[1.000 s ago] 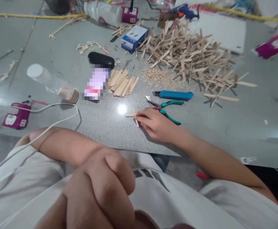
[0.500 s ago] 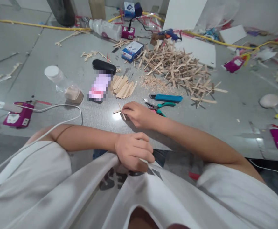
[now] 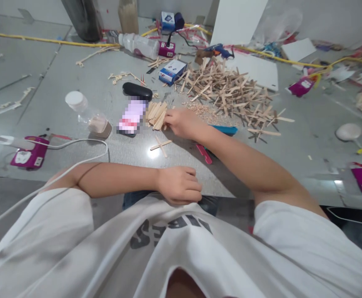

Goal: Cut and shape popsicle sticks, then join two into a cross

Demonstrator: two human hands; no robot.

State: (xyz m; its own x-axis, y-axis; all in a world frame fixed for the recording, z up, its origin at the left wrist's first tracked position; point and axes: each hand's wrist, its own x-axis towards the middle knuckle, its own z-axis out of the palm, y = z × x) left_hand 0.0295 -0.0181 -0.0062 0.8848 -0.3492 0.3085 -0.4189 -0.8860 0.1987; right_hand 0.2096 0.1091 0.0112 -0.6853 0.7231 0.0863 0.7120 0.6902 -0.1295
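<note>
Two hands are in view above a grey table [image 3: 293, 136]. Largest item on it: a loose heap of wooden sticks [image 3: 227, 89], spread across the far centre. Nearer lies a small stack of flat sticks [image 3: 156, 114], just right of a phone [image 3: 131, 117] and below a black case [image 3: 137, 91].

Right hand [image 3: 182, 123]: reaches across to the right edge of the small stack; its fingertips [image 3: 167, 120] curl down and touch the outermost sticks. Whether a stick is pinched between them cannot be told.

Left hand [image 3: 178, 185]: rests at the near table edge against the white shirt [image 3: 156, 256], fingers clenched loosely, holding nothing visible.

Between the two hands, two crossed sticks [image 3: 161, 145] lie flat on the table, apart from both hands and nearer the right.

Under the right forearm show a blue cutter [image 3: 227, 130] and a red handle [image 3: 204, 152]. A clear bottle [image 3: 88, 114] lies tilted left of the phone.
</note>
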